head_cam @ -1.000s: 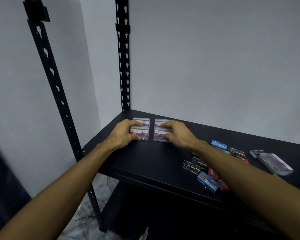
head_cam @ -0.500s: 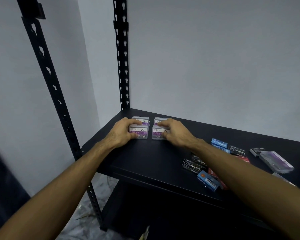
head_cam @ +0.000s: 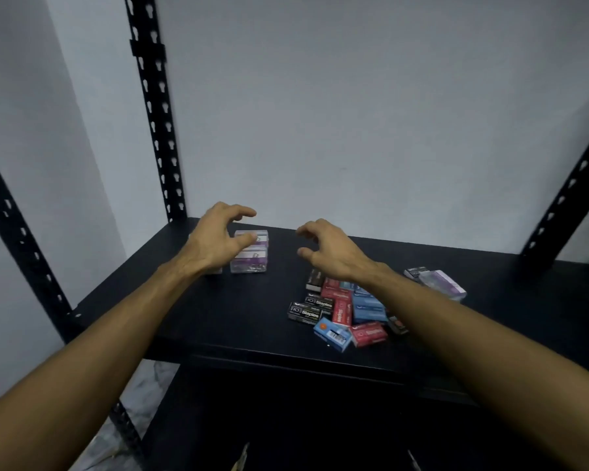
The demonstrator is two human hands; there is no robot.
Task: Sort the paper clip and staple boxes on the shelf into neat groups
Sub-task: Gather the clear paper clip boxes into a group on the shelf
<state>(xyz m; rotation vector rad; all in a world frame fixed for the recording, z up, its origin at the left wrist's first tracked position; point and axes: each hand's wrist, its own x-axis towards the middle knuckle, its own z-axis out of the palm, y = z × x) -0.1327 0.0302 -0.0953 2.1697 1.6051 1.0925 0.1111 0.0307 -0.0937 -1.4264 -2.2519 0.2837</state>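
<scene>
Clear paper clip boxes with purple labels (head_cam: pixel 250 256) stand grouped at the back left of the black shelf (head_cam: pixel 218 317). My left hand (head_cam: pixel 215 239) hovers over them with fingers spread, covering the left boxes of the group. My right hand (head_cam: pixel 327 249) floats empty, fingers curled apart, to the right of the group and above the far end of a jumbled pile of staple boxes (head_cam: pixel 344 311) in black, red and blue. One more clear paper clip box (head_cam: pixel 442 283) lies at the right, beside a small black staple box (head_cam: pixel 413 271).
Black perforated uprights stand at the back left (head_cam: pixel 153 107), front left (head_cam: pixel 17 232) and right (head_cam: pixel 565 198) of the rack. A pale wall closes the back. A lower shelf and a marbled floor (head_cam: pixel 150 379) show beneath.
Both hands have lifted off the grouped paper clip boxes and opened. My right hand has shifted right, toward the staple pile. The view has swung to the right.
</scene>
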